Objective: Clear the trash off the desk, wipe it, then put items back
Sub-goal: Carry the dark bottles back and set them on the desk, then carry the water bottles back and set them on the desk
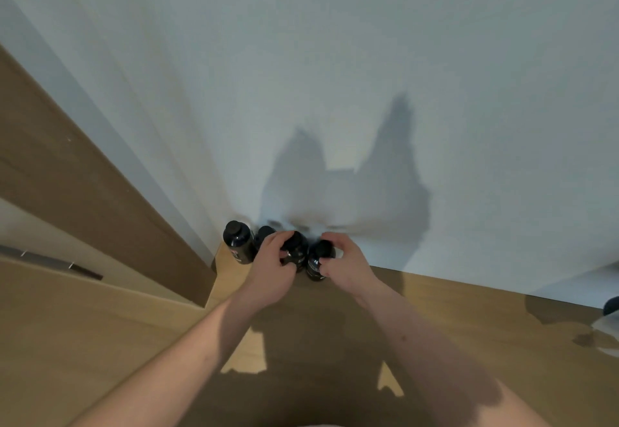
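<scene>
Several dark bottles with black caps stand in a row at the back left corner of the wooden desk (469,326), against the white wall. My left hand (273,271) grips one bottle (295,252) near the middle of the row. Beside it, my right hand (345,266) grips the rightmost bottle (316,264). The leftmost bottle (238,242) stands free by the corner, and another bottle (264,234) is partly hidden behind my left hand.
A brown door or panel (77,172) rises left of the desk, with a lower wooden surface (67,326) beside it. A dark rounded object (612,306) and something pale (608,329) sit at the right edge. My shadow covers the desk's middle.
</scene>
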